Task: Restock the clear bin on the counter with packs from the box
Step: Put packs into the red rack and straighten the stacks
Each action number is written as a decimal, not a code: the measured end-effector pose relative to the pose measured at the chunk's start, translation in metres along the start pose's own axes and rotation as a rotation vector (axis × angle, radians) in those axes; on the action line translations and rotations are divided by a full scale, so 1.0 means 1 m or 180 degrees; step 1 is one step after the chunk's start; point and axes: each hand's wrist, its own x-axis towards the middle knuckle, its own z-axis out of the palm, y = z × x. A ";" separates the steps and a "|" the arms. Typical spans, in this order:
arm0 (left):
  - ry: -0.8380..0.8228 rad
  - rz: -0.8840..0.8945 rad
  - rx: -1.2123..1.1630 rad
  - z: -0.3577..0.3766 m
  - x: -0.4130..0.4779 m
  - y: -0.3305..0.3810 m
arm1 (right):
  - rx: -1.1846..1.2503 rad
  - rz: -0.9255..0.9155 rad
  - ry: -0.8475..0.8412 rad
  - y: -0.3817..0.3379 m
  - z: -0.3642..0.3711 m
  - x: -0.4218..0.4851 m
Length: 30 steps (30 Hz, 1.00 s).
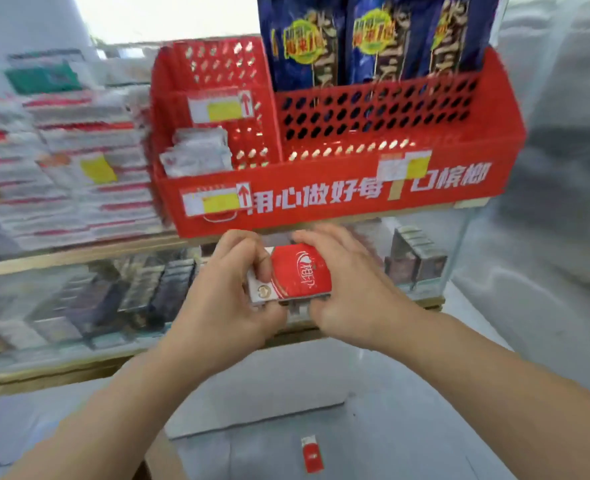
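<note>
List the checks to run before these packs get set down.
1. Left hand grips the packs: ok.
2. Right hand grips their other side: ok.
3. Packs squared into one even stack: cannot tell, the picture is blurred.
4. Clear bin in sight as a target: cannot tell; only the red basket and the glass counter show plainly ahead.
5. Stock left below: ok, one red pack lies in the box.
</note>
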 end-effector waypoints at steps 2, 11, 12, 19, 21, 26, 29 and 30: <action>0.0057 0.0120 0.0048 -0.029 0.013 0.013 | -0.0037 -0.0173 0.0113 -0.025 -0.020 0.010; 0.0301 0.0319 0.0046 -0.157 0.050 0.040 | -0.0103 -0.0757 0.0213 -0.141 -0.070 0.064; 0.0334 0.0329 0.0057 -0.173 0.053 0.038 | -0.0144 -0.0802 0.0211 -0.155 -0.071 0.072; 0.0554 0.0384 0.0115 -0.274 0.070 0.008 | -0.0337 -0.1109 0.0307 -0.246 -0.060 0.129; 0.0579 0.0367 0.0099 -0.298 0.074 -0.005 | -0.0348 -0.1129 0.0279 -0.267 -0.053 0.142; 0.0535 0.0205 -0.0161 -0.341 0.076 -0.042 | -0.0416 -0.1391 0.0342 -0.306 -0.030 0.171; 0.0564 0.0157 -0.0316 -0.353 0.075 -0.063 | -0.0684 -0.1540 0.0381 -0.316 -0.016 0.185; 0.0560 0.0136 -0.0376 -0.355 0.075 -0.070 | -0.0817 -0.1600 0.0370 -0.317 -0.013 0.191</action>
